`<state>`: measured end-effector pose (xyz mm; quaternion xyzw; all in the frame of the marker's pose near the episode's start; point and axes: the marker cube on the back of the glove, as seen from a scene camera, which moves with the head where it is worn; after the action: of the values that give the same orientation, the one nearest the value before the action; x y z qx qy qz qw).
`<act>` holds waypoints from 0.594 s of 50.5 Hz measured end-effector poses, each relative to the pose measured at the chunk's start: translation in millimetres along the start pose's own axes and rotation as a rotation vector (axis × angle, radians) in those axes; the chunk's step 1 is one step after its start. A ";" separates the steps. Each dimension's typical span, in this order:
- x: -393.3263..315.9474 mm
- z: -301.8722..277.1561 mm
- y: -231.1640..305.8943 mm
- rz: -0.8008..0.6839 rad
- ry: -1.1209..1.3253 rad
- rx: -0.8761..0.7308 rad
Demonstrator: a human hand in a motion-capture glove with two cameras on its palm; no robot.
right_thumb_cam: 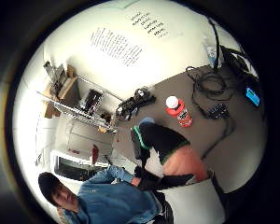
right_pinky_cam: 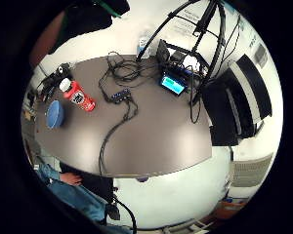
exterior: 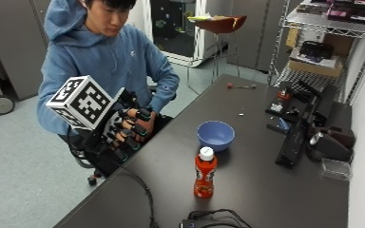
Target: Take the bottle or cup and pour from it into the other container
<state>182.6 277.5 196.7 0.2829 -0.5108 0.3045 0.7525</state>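
Observation:
A red bottle (exterior: 205, 176) with a white cap stands upright on the dark table (exterior: 245, 199), near its middle. Just behind it sits an empty blue bowl (exterior: 216, 135). My gloved right hand (exterior: 127, 127) hovers at the table's near edge, in front of the person's chest, well apart from both. Its fingers hang loosely curled and hold nothing. In the little finger side view the bottle (right_pinky_cam: 78, 95) and bowl (right_pinky_cam: 54, 114) lie far off on the tabletop. The thumb side view shows the bottle (right_thumb_cam: 178, 112), with the bowl (right_thumb_cam: 146, 121) mostly hidden.
Black cables and a small hub (exterior: 203, 221) lie on the table in front of the bottle. Black devices and brackets (exterior: 296, 137) crowd the wall side. A wire shelf (exterior: 321, 52) stands beyond. A lit small screen (right_pinky_cam: 173, 85) sits past the cables.

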 end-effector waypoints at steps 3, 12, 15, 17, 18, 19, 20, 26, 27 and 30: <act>5.4 -1.0 1.2 0.008 -0.017 0.005; 16.8 4.3 2.4 0.031 -0.047 0.013; 19.2 9.3 2.0 0.032 -0.058 0.014; 20.9 13.0 1.7 0.032 -0.069 0.009; 21.7 14.8 1.5 0.031 -0.076 0.007; 22.4 16.5 1.3 0.031 -0.081 0.006; 23.2 18.2 1.0 0.031 -0.087 0.004; 28.3 28.3 -1.9 0.037 -0.132 -0.002; 29.4 30.0 -2.8 0.037 -0.141 -0.002; 33.0 35.4 -5.4 0.037 -0.167 -0.005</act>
<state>175.2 253.5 238.4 0.2960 -0.5775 0.2924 0.7024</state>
